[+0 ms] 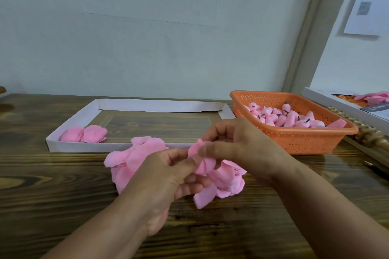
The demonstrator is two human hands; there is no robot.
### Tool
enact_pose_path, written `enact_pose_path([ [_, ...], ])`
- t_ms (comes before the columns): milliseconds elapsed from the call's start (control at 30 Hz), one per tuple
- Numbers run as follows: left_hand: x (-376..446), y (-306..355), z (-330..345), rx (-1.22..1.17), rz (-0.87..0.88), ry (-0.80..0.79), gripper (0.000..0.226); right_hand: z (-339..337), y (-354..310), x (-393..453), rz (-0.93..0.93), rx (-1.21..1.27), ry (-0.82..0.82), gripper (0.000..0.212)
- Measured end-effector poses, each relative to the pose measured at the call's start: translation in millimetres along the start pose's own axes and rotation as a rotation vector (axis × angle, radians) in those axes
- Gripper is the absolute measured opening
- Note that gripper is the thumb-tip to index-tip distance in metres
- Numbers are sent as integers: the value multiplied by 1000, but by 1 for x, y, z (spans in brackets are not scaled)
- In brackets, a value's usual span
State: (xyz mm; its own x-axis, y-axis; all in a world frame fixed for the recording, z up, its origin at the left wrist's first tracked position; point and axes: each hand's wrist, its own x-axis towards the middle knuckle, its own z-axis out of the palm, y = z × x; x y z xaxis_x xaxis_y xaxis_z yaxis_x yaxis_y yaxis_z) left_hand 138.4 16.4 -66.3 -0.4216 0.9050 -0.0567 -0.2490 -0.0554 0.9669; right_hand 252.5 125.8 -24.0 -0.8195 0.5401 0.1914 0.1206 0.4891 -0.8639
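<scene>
A loose heap of pink fabric petals (130,160) lies on the wooden table in front of me. Above it, my left hand (166,178) grips a pink petal piece (203,164) between thumb and curled fingers. My right hand (235,143) pinches the top edge of the same piece with thumb and fingertips. Both hands meet over the middle of the heap and hide part of it.
A shallow white cardboard tray (160,104) lies behind the heap, with two finished pink flowers (84,134) in its left corner. An orange perforated basket (305,141) holding several pink buds stands at the right. A white box (328,101) sits at the far right edge.
</scene>
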Motion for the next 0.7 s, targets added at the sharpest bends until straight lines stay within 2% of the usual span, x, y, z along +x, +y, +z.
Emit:
enact_pose_path([
  [133,0,3,0,21,1,9,15,0,-1,-1,1,-7,16,7],
  [300,-1,-1,5,51,33,110,11,8,-1,0,18,-19,95,5],
  [533,-4,-5,6,32,120,111,9,13,-1,3,38,-47,194,16],
  [700,-6,-10,6,83,141,78,23,15,0,4,35,-94,201,14],
])
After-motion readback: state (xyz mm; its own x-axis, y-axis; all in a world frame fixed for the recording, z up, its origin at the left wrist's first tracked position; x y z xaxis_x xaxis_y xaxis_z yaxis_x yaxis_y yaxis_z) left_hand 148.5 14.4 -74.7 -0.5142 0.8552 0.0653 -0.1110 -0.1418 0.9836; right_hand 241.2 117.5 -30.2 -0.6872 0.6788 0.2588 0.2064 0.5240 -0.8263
